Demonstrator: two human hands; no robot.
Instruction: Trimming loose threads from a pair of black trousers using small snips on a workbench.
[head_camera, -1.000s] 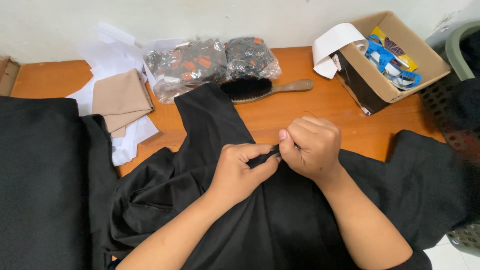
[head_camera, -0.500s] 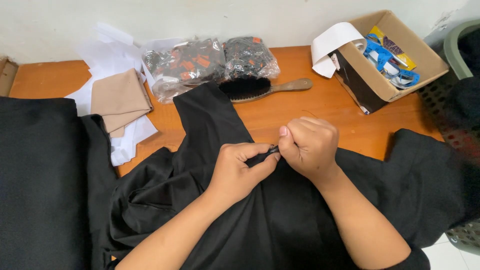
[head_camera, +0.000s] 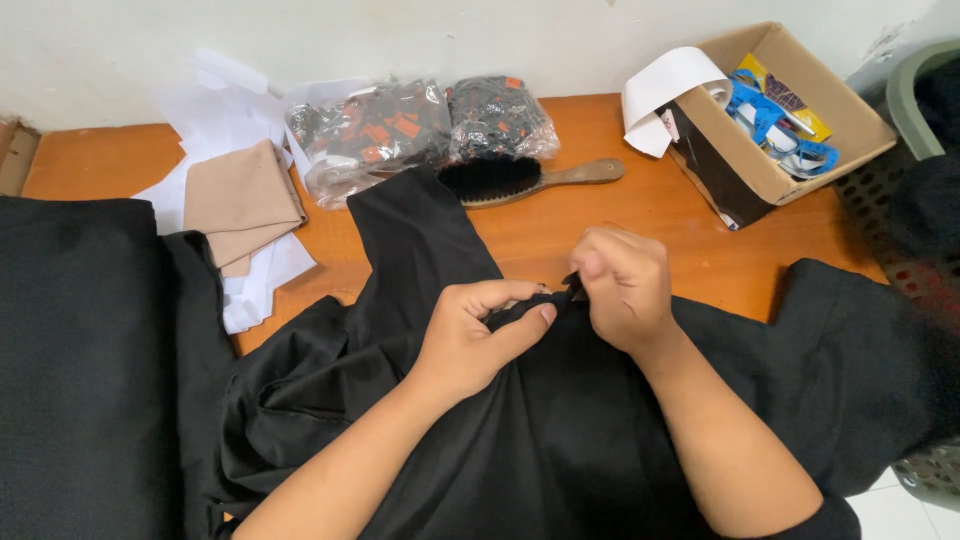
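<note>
While both hands pinch it, black garment (head_camera: 560, 440) lies spread on counter (head_camera: 600, 225). Left hand (head_camera: 475, 335) and right hand (head_camera: 625, 285) grip one fold, nearly touching. Brush (head_camera: 520, 180) just behind.

black garment (head_camera: 560, 440) cut off below, pinched spot hidden

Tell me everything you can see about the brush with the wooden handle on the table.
The brush lies flat on the orange wooden table, near the wall. It has a plain light-brown wooden handle that points to the right, toward the cardboard box, and a head of dense black bristles on the left. Its bristle end lies right beside the black garment and just in front of the clear plastic bags; whether they touch cannot be told. Neither hand touches it.
</note>
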